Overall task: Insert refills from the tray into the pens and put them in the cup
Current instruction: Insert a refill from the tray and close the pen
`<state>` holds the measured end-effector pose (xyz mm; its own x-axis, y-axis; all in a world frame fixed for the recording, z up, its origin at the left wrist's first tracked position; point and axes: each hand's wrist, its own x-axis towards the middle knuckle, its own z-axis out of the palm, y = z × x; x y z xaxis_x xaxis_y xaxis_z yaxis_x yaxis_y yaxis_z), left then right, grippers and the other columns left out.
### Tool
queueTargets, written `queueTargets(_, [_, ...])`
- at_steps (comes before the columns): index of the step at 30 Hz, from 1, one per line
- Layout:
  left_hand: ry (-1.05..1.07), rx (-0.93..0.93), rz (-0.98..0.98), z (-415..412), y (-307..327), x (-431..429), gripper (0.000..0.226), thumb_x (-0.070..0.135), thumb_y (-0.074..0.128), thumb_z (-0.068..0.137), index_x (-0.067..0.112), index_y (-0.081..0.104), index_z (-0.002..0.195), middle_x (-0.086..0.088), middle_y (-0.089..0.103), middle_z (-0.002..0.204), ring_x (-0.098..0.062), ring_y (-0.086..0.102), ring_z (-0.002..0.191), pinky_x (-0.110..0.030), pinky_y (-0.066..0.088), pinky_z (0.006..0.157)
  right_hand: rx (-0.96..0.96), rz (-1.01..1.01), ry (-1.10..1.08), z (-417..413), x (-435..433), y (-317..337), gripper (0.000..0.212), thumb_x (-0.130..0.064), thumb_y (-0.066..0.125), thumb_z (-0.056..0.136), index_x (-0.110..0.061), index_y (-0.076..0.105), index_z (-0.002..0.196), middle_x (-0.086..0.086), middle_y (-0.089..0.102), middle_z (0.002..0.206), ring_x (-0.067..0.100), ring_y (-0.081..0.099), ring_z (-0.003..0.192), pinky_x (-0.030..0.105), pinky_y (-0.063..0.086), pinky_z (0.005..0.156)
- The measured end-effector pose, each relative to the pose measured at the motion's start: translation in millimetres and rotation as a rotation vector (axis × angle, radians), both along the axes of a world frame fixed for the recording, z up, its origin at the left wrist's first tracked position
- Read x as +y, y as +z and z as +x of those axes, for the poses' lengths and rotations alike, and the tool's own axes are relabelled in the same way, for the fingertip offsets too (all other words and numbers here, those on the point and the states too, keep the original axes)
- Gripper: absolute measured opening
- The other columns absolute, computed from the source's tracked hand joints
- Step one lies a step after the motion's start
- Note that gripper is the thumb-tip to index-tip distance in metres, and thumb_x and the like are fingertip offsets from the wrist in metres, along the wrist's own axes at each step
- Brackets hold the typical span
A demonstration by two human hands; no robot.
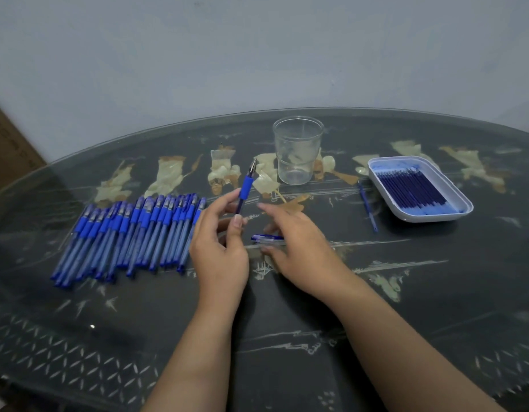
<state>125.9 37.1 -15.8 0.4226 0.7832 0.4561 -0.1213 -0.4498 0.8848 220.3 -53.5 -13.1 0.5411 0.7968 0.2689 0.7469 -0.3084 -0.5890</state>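
Head view: pinched in left grip [221, 248] near centre, blue pen [245, 187] with rubber sleeve, metal tip up. Right grip [296, 242] spread loosely around blue cap [267, 238] on surface [287, 310]. Beyond, clear cup [297, 150] — tray [376, 171] of refills [412, 188] right.

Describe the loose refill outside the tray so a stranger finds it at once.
On the right of the table sits a white tray. Just left of it, one thin blue refill lies alone. The other refills all lie packed inside the tray.
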Motion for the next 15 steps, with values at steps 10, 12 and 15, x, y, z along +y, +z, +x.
queueTargets(10, [-0.069, 0.044, 0.020, -1, 1, -4, 0.052, -0.005, 0.054, 0.094, 0.043, 0.061, 0.113, 0.007, 0.063, 0.108, -0.015, 0.065, 0.091, -0.034, 0.055, 0.085, 0.493, 0.546, -0.266, 14, -11, 32, 0.045, 0.001, 0.061, 0.089, -0.030, 0.059, 0.120, 0.003, 0.069, 0.087, 0.008, 0.065, 0.076, 0.016, 0.052, 0.074])
queueTargets(12, [-0.102, 0.064, 0.050, -1, 3, -5, 0.053, -0.004, 0.055, 0.093, 0.045, 0.061, 0.112, 0.009, 0.062, 0.106, -0.017, 0.064, 0.091, -0.029, 0.054, 0.082, 0.717, 0.828, -0.252, 16, -18, 51, 0.033, 0.005, 0.062, 0.088, -0.020, 0.062, 0.109, 0.010, 0.070, 0.086, 0.017, 0.071, 0.081, 0.024, 0.057, 0.073])
queueTargets(15, [-0.142, 0.079, 0.090, 0, 4, -7, 0.055, -0.008, 0.055, 0.091, 0.043, 0.062, 0.110, 0.013, 0.062, 0.103, -0.016, 0.065, 0.089, -0.021, 0.053, 0.078, 0.859, 1.012, -0.183, 13, -27, 68, 0.021, 0.002, 0.063, 0.090, -0.011, 0.064, 0.106, 0.011, 0.072, 0.083, 0.027, 0.073, 0.088, 0.030, 0.059, 0.077])
